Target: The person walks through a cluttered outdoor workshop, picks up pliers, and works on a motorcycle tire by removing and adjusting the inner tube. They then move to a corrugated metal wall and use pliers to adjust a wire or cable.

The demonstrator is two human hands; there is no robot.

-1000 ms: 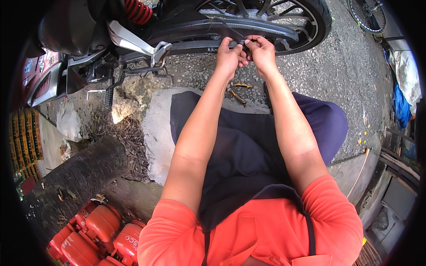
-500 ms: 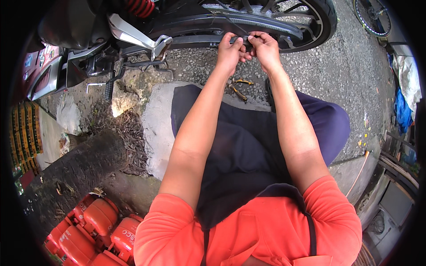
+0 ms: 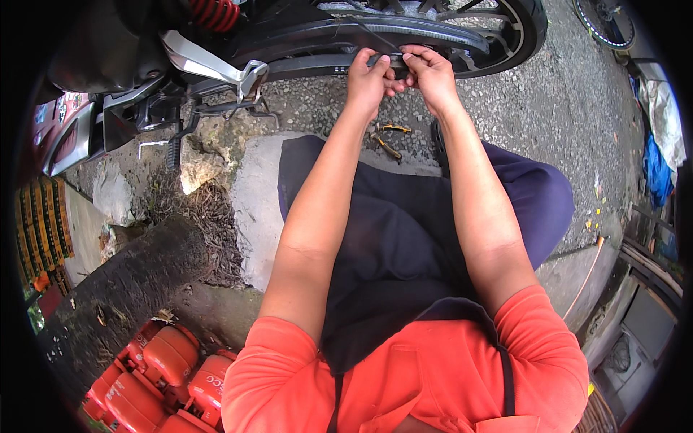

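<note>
Both hands meet beside the lower edge of a motorcycle's rear wheel [image 3: 530,36], just below its dark swingarm cover [image 3: 310,40]. My left hand [image 3: 367,83] is closed, thumb and forefinger pinching a small dark piece [image 3: 395,60]. From the other side, my right hand [image 3: 432,78] pinches the same piece, its thumb near the left one. Fingers hide most of the piece, so its kind cannot be made out. On the ground nearer to me lies what looks like a pair of pliers [image 3: 390,146] with yellow and black handles, spread apart.
A silver footrest bracket [image 3: 206,58] and a stand [image 3: 234,107] jut out on the left. A pale rock [image 3: 200,167] and a dark trunk [image 3: 130,270] lie nearer. Red gas cylinders [image 3: 171,353] stand at lower left. A bicycle wheel [image 3: 606,36] shows at far right.
The view has shifted slightly, so the motorcycle appears a little further up and left. Both hands stay together at the small dark piece, with only slight finger movement.
</note>
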